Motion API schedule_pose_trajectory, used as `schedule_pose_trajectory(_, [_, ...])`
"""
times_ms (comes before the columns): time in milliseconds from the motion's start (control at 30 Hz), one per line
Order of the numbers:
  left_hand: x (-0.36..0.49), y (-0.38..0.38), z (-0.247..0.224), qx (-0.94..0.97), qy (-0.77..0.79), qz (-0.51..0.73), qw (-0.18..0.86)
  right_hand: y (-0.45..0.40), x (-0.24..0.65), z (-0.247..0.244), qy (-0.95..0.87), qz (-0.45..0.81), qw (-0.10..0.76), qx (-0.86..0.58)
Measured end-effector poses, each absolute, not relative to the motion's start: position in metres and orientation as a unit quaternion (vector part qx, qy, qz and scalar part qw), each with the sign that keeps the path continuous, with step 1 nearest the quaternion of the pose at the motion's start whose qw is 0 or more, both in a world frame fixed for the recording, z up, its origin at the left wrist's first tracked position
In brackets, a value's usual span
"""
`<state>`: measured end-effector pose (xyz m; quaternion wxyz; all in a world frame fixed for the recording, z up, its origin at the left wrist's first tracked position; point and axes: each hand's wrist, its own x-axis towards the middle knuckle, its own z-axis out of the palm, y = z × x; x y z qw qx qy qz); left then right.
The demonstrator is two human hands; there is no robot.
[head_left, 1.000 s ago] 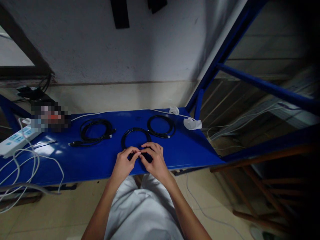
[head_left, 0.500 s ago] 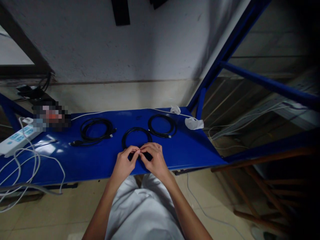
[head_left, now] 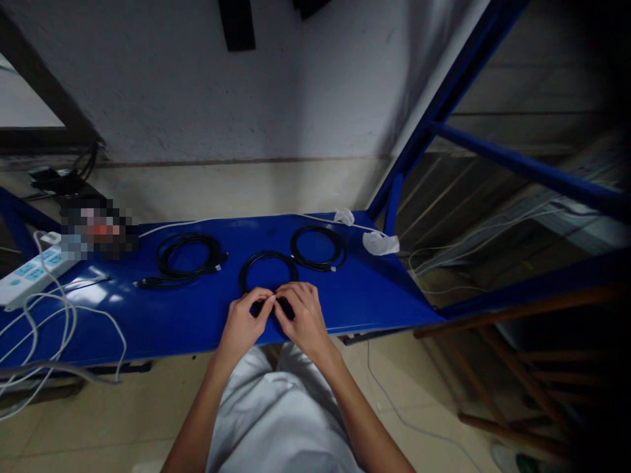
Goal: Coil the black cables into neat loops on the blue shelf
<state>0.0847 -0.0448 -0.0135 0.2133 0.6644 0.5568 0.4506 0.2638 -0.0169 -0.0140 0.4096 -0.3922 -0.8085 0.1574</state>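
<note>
A black cable [head_left: 269,253] lies coiled in a ring on the blue table [head_left: 162,322], close to the front edge. At its near side my left hand [head_left: 248,316] and my right hand [head_left: 303,315] come together, thumbs and forefingers pinched tip to tip. Dark cable shows through the gaps between the fingers; any small piece at the fingertips is too hidden to make out. Two more coiled cables rest farther back: one cable on the left [head_left: 165,263], its plugs loose, and another on the right [head_left: 340,246].
A white power strip [head_left: 37,272] with tangled white cords [head_left: 73,309] occupies the left end. Crumpled white wrapping [head_left: 380,243] lies at the back right, near a blue frame post [head_left: 393,203]. A wooden chair [head_left: 497,420] stands at the right.
Both hands stay pinched at the same part of the coil, with only slight finger movement. The whole view has shifted very slightly.
</note>
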Motion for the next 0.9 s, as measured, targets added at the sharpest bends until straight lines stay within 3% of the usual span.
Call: schedule_pose_trajectory(900, [0.0844, -0.0457, -0.0146, 0.673, 0.555, 0.459, 0.171, -0.0174, 0.2645, -0.0111, -0.806, 0.182, 0.419, -0.377])
